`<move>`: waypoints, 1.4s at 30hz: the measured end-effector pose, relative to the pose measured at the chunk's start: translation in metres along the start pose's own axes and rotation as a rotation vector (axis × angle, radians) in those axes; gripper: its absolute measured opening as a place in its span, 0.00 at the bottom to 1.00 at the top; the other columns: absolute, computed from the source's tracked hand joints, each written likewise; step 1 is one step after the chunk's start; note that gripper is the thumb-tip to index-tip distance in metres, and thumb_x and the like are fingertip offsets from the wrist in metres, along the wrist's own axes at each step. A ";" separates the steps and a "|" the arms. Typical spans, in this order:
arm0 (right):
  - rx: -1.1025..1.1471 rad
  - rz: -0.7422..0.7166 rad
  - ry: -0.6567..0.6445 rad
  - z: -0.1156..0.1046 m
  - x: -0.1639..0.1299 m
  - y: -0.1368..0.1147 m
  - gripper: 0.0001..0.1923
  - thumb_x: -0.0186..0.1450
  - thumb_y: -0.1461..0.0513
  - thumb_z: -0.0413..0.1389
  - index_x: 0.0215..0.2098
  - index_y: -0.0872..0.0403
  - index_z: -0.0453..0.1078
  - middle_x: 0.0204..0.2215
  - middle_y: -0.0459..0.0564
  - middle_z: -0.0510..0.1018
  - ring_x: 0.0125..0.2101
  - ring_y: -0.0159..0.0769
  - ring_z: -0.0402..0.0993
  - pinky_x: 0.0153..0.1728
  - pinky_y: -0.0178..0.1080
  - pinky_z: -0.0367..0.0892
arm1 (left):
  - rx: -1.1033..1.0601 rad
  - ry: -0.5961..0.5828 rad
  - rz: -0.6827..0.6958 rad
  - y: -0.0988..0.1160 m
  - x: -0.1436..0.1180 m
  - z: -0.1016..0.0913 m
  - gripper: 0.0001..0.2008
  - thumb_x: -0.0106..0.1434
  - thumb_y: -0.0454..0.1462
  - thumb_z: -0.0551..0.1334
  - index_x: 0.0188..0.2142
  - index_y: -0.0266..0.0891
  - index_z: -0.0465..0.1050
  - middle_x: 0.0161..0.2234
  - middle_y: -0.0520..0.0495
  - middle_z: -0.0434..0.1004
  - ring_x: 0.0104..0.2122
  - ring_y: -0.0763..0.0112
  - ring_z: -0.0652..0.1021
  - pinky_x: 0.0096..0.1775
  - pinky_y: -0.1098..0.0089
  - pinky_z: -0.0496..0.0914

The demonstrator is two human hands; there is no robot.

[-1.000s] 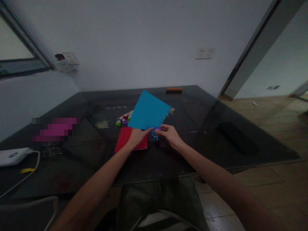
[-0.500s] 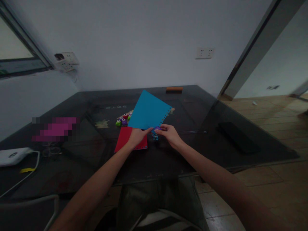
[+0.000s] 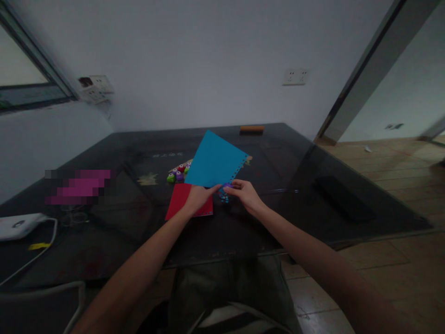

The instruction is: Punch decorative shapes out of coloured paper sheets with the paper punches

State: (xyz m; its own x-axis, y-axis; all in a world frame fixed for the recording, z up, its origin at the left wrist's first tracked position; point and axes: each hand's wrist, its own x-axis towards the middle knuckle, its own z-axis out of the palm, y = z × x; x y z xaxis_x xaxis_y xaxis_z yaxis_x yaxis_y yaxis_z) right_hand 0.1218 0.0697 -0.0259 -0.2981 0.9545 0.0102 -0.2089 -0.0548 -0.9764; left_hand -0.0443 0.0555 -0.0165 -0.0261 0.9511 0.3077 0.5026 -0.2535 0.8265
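A blue sheet of paper with small cut-outs along its right edge is gripped near its lower corner by my left hand, thumb on top. My right hand has its fingers closed on a small purple craft punch at that same corner. Just below the punch lie small blue paper bits on the dark table. A red sheet, also notched along its near edge, is partly under my left hand. Beyond it stands a cluster of small craft punches in green, purple and red, partly covered by the blue sheet.
The dark glossy table meets a white wall. An orange-brown bar lies at the back edge and a black flat object at the right. At the left are a blurred pink thing and a white device with a cable.
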 end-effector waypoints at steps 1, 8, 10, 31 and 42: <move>0.000 -0.001 -0.004 0.000 0.000 0.000 0.15 0.42 0.58 0.67 0.25 0.56 0.70 0.24 0.46 0.74 0.26 0.31 0.69 0.34 0.38 0.64 | 0.003 0.000 -0.001 0.000 0.000 0.000 0.17 0.54 0.42 0.62 0.41 0.37 0.73 0.38 0.42 0.79 0.45 0.62 0.74 0.53 0.62 0.61; -0.017 -0.027 -0.016 -0.002 0.000 0.001 0.15 0.43 0.58 0.66 0.25 0.55 0.70 0.24 0.46 0.75 0.27 0.32 0.69 0.34 0.38 0.63 | 0.048 0.001 -0.025 -0.001 0.000 0.000 0.15 0.54 0.43 0.62 0.39 0.38 0.74 0.38 0.43 0.79 0.45 0.61 0.74 0.53 0.61 0.60; -0.011 -0.026 -0.018 -0.001 -0.001 0.000 0.14 0.43 0.58 0.66 0.25 0.55 0.70 0.24 0.46 0.74 0.27 0.32 0.69 0.34 0.38 0.63 | 0.056 0.001 -0.023 -0.002 0.000 0.000 0.15 0.54 0.43 0.62 0.39 0.37 0.74 0.40 0.42 0.78 0.45 0.61 0.74 0.52 0.61 0.61; -0.012 -0.033 -0.014 0.000 -0.001 -0.001 0.15 0.43 0.57 0.66 0.25 0.55 0.69 0.25 0.46 0.75 0.29 0.34 0.70 0.36 0.39 0.63 | 0.116 -0.010 -0.026 -0.001 -0.001 0.001 0.13 0.55 0.44 0.61 0.37 0.40 0.75 0.35 0.45 0.80 0.48 0.62 0.72 0.55 0.62 0.56; -0.015 -0.058 -0.028 -0.002 0.001 0.002 0.14 0.44 0.58 0.66 0.27 0.54 0.71 0.26 0.46 0.76 0.29 0.33 0.70 0.36 0.39 0.63 | 0.103 -0.003 -0.012 -0.001 -0.001 0.002 0.13 0.54 0.44 0.61 0.36 0.39 0.75 0.37 0.44 0.79 0.47 0.61 0.73 0.54 0.61 0.58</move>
State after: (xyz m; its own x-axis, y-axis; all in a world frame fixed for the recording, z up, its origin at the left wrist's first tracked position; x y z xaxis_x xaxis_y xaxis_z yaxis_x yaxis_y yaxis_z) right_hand 0.1227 0.0712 -0.0284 -0.3115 0.9475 0.0724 -0.2125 0.0048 -0.9771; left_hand -0.0434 0.0551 -0.0188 -0.0301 0.9546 0.2965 0.5888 -0.2227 0.7770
